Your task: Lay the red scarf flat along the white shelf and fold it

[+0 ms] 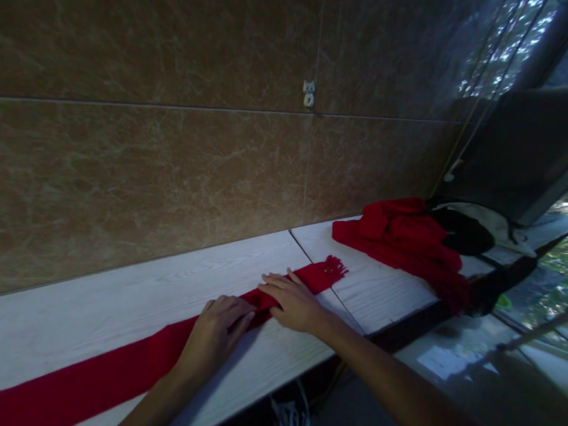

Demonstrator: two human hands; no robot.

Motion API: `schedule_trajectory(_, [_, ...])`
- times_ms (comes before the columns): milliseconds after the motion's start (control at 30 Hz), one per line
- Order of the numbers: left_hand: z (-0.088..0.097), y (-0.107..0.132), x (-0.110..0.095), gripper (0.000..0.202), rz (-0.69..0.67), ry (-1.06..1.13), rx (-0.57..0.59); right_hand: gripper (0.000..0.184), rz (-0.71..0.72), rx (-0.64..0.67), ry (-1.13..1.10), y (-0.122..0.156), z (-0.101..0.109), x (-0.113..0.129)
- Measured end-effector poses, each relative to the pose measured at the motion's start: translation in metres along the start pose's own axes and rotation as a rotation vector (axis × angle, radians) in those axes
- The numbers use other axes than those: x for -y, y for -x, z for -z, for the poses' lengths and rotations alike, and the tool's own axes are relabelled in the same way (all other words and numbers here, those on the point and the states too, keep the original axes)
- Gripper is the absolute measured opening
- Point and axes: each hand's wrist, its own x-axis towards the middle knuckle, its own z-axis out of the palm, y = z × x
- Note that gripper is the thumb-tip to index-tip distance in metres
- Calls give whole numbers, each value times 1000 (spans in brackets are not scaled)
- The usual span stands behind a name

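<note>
A long red scarf lies stretched across the white tabletop, running from the lower left edge up to a fringed end near the middle. My left hand is on the scarf with its fingers bent, the thumb and fingertips closed on the cloth. Just to its right, my right hand rests on the scarf near the fringe, fingers stretched out and lying over the fabric. Between the two hands the cloth is slightly rumpled. My hands cover part of the scarf.
A heap of red cloth lies farther right on the table, beside black and white items. A brown tiled wall with a small cat-shaped piece borders the table's back. White strands hang below the front edge.
</note>
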Motion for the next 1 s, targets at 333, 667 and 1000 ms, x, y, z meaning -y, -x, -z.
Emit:
schedule_trajectory(333, [-7,8,8,50,-20,-156,219,80,-191,51,279,38,38,-61])
schedule_trajectory(667, [-3,4,9,56,-75,-222,420,82,-96,25,475,74,53,-105])
schedule_trajectory(1000, [-16,-42,-29,65,-105,-129,422,85,-74,49,414,82,60,-113])
